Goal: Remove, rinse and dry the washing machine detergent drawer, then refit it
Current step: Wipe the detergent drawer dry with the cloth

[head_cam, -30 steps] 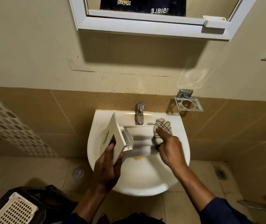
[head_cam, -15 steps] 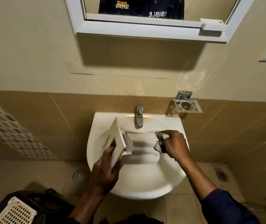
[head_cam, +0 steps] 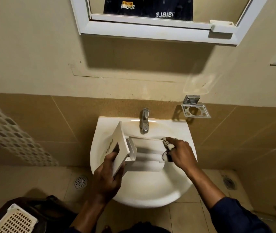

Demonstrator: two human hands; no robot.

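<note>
The right hand's fingers [head_cam: 175, 143] are clenched on a striped cloth [head_cam: 167, 147], pressing it against the far right end of the detergent drawer [head_cam: 144, 150], evidently to dry it. The left hand [head_cam: 107, 179] grips the drawer's front panel [head_cam: 115, 148] at its near edge, tilting the tray body rightward over the washbasin [head_cam: 144, 194] so drips fall inside. The tap [head_cam: 144, 120] just behind appears shut.

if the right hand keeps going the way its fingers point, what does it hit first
Probably the drawer: the right hand points left, pressing the striped cloth against its far end.
</note>
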